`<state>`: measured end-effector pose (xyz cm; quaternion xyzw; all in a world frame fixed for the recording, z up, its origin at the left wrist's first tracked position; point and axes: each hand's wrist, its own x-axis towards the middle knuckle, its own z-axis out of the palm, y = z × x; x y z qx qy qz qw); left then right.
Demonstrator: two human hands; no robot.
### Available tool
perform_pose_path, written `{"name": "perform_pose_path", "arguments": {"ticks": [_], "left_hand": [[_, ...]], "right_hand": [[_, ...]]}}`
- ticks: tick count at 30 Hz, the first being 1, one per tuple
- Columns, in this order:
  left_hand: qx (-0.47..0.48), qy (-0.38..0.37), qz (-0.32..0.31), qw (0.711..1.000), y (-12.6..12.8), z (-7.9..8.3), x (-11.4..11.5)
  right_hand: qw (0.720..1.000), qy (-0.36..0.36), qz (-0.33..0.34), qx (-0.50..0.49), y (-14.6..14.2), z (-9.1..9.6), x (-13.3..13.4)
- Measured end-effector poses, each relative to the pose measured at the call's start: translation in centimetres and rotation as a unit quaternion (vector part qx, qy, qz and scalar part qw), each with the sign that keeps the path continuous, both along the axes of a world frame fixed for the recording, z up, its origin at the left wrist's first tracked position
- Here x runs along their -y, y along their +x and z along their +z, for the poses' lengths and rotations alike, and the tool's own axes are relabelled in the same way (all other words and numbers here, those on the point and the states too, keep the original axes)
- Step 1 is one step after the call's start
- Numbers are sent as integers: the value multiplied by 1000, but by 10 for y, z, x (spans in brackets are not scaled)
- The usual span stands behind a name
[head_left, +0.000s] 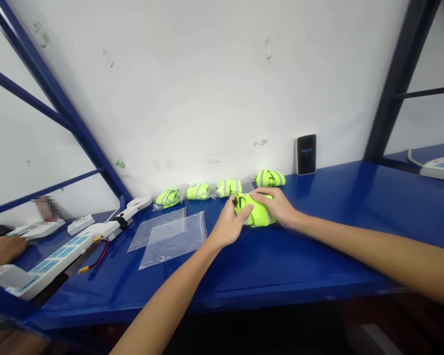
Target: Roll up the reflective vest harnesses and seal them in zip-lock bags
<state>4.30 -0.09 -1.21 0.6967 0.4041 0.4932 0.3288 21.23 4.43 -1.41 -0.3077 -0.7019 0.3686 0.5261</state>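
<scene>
Left hand [229, 224] and right hand [274, 204] both closed on folded hi-vis vest [259, 214], which lies on blue surface [318, 236] (even pressure from both sides suits soft bundle). Four bundled vests [227, 187] in row behind; two clear zip bags [172, 241] to left. Black device [306, 154] by wall, display too small to read; no legible labels.

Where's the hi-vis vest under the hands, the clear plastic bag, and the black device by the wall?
hi-vis vest [261, 217], head view, on its bunched yellow fabric beside the fingers
clear plastic bag [173, 241], head view, on the front bag's middle
black device [306, 154], head view, on its front face
</scene>
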Motion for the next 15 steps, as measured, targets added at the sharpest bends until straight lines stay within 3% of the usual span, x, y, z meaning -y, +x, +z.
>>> {"name": "perform_pose_path", "arguments": {"ticks": [3, 7, 11, 15], "left_hand": [[-192, 23, -12, 981, -35, 25, 14], [-376, -40, 30, 925, -104, 46, 30], [-451, -84, 23, 888, -143, 38, 30], [-475, -80, 1, 876, -135, 21, 18]], "right_hand": [[999, 13, -49, -3, 5, 5, 2], [994, 56, -75, 58, 14, 11, -1], [987, 102, -102, 75, 16, 12, -1], [987, 96, -114, 60, 11, 12, 5]]}}
